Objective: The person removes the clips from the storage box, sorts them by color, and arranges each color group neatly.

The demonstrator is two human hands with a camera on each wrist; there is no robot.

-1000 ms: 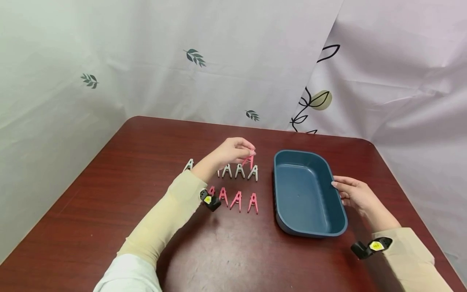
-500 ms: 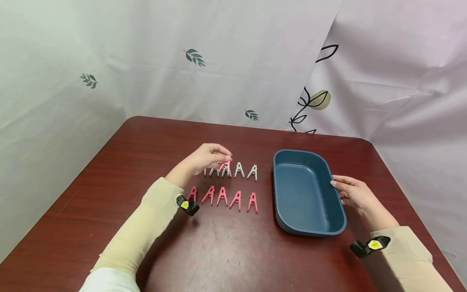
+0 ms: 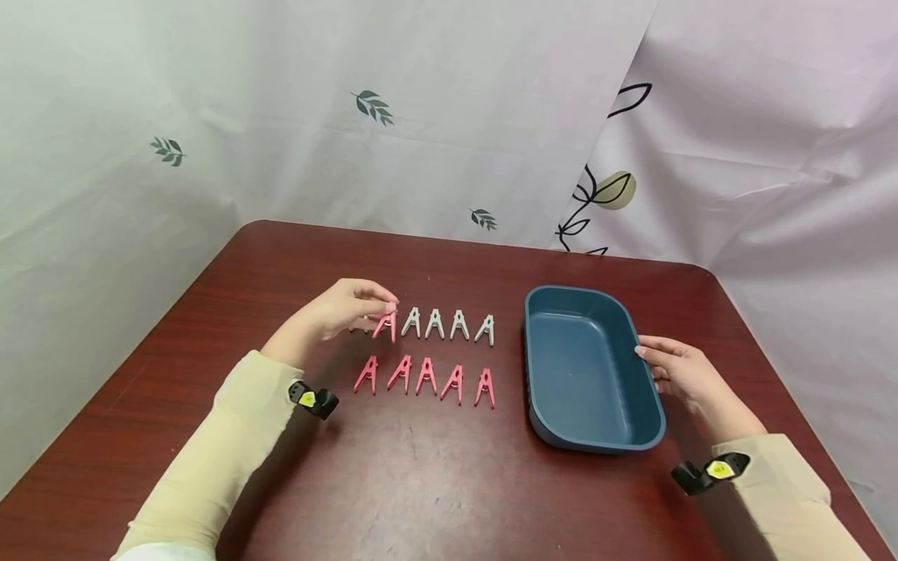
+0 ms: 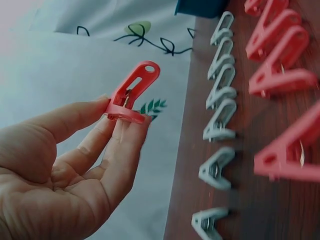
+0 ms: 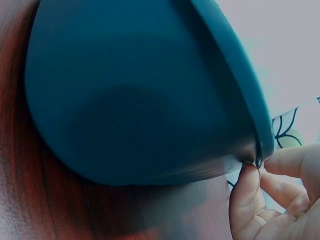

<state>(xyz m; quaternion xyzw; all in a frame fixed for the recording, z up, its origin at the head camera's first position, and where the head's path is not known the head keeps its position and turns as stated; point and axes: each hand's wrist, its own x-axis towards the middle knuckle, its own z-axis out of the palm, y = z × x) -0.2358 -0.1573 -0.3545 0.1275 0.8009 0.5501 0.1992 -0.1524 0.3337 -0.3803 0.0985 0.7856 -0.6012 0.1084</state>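
Between thumb and fingertips, my left hand [image 3: 344, 306] pinches a pink spring clip [image 4: 134, 92], raised above the left part of a row of white clips. In the head view the hand covers the leftmost white clips; the left wrist view shows several white clips [image 4: 218, 120] lined up on the table. Nearer the front lies a row of pink clips [image 3: 426, 377]. At the right, a dark blue plastic bin [image 3: 582, 382] stands on the table with nothing in it. My right hand [image 3: 680, 372] pinches its right rim, thumb and finger on either side of the edge.
Everything rests on a dark red-brown wooden table [image 3: 421, 483] with rounded far corners. A pale curtain [image 3: 435, 171] printed with leaves hangs right behind its back edge. Both wrists carry a black camera band [image 3: 312, 399].
My left hand has moved left along the white row with the pink clip held, uncovering white clips and pink ones in the front row. The right hand and bin stay put.
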